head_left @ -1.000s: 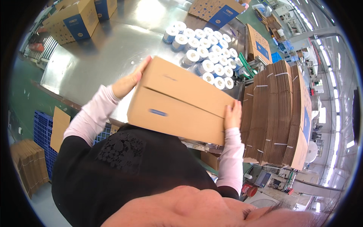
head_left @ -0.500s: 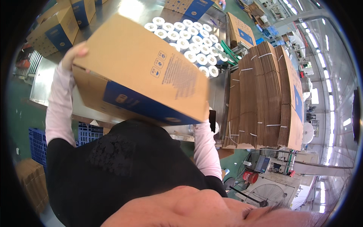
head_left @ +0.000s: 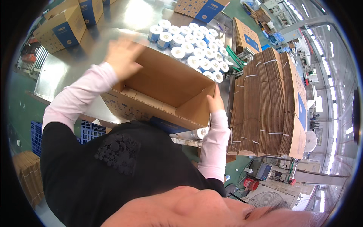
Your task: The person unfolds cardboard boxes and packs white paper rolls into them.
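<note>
The open cardboard box (head_left: 162,90) sat on the near edge of the steel counter (head_left: 68,72), its mouth tipped up toward the person and its brown inside bare. The left hand (head_left: 123,56) was at the far left rim of the box, fingers spread wide and blurred (whether it truly gripped the flap could not be told). The right hand (head_left: 215,103) was pressed flat against the outer right wall of the box, holding that side steady. Both forearms wore pale pink sleeves over a black top.

Just beyond the box stood a crowd of white rolls with blue bands (head_left: 191,41), upright and packed close together on the counter. To the right, touching nothing of the box, rose a tall strapped stack of flattened cartons (head_left: 264,102). Farther off on the counter, at the upper left, stood a closed box with a blue panel (head_left: 64,28), and another lay at the top (head_left: 200,8). Below the counter's left edge a blue plastic crate (head_left: 38,136) showed on the green floor.
</note>
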A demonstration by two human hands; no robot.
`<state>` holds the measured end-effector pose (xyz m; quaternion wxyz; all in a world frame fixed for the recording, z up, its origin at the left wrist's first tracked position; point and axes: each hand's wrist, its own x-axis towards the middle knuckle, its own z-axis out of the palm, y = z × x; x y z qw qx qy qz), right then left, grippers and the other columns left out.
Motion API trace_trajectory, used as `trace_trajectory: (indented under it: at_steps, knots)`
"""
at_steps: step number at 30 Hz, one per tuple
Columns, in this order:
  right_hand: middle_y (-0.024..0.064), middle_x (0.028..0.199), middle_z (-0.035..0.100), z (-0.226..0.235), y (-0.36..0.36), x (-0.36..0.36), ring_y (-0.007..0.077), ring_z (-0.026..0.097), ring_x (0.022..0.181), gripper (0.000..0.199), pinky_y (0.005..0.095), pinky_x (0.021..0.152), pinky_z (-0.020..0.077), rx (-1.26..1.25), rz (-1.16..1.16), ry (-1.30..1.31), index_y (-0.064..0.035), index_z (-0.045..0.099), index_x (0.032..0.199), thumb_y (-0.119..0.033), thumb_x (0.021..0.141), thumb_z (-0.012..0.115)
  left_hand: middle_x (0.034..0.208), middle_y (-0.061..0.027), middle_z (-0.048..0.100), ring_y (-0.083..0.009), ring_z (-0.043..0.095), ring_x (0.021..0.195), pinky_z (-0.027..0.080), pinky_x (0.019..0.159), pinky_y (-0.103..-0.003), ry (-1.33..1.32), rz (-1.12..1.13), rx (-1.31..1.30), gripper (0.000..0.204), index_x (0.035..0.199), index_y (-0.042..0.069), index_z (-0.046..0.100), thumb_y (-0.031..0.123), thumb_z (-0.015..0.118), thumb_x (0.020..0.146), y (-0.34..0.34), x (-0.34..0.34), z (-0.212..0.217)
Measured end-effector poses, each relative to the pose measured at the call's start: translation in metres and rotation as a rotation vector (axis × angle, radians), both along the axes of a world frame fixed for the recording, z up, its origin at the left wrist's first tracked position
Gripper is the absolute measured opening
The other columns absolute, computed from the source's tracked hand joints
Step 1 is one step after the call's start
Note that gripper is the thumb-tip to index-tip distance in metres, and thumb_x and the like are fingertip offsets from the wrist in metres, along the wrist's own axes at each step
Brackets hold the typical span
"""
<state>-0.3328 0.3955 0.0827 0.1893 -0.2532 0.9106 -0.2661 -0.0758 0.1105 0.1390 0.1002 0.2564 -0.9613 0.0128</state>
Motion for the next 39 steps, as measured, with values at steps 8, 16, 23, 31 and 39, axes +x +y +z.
trace_trajectory:
  at_steps: [8,16,23,31,39]
  knots:
    - [0.0103,0.126,0.055,-0.145,0.101,-0.025,0.0167,0.053,0.114,0.05,0.0293,0.095,0.0416,-0.584,-0.169,-0.638,0.0019,0.044,0.135,-0.018,0.091,0.057,0.107,-0.007,0.068,-0.0192,0.064,0.091,0.051,0.082,-0.032,0.672,0.662,1.716,0.051,0.118,0.004,0.061,0.048,0.049,0.096,-0.134,0.13,-0.234]
    - [0.0255,0.141,0.043,-0.215,0.076,-0.017,0.0343,0.041,0.131,0.058,0.0375,0.11,0.0308,-0.053,0.071,0.103,0.0023,0.039,0.139,-0.024,0.091,0.057,0.125,-0.0063,0.06,-0.0188,0.059,0.107,0.048,0.091,-0.033,0.762,0.129,1.443,0.044,0.128,0.001,0.054,0.028,0.06,0.094,-0.085,0.093,-0.271]
    - [0.025,0.134,0.049,-0.13,0.003,0.023,0.0345,0.057,0.114,0.087,0.0355,0.096,0.0451,-0.189,0.033,0.204,-0.0115,0.019,0.151,-0.003,0.075,0.061,0.138,-0.0117,0.048,-0.0182,0.044,0.128,0.03,0.108,-0.03,0.635,-0.047,1.295,0.057,0.137,-0.001,0.04,-0.006,0.051,0.081,-0.081,0.039,-0.174]
    - [0.0218,0.103,0.066,-0.094,0.007,-0.016,0.0361,0.063,0.094,0.065,0.0403,0.085,0.048,-0.167,0.131,0.127,-0.0087,0.041,0.137,-0.022,0.079,0.067,0.127,-0.0093,0.057,-0.0163,0.051,0.117,0.037,0.099,-0.027,0.738,-0.102,1.478,0.051,0.128,0.0,0.051,-0.006,0.049,0.077,-0.116,0.058,-0.211]
    - [0.0217,0.099,0.068,-0.101,-0.052,-0.023,0.0337,0.064,0.099,0.06,0.0405,0.087,0.0477,-0.347,-0.161,0.047,-0.0014,0.054,0.123,-0.046,0.084,0.065,0.105,-0.0103,0.067,-0.0206,0.063,0.095,0.046,0.085,-0.032,0.464,0.373,1.271,0.059,0.116,0.0,0.061,0.052,0.062,0.087,-0.096,0.014,-0.154]
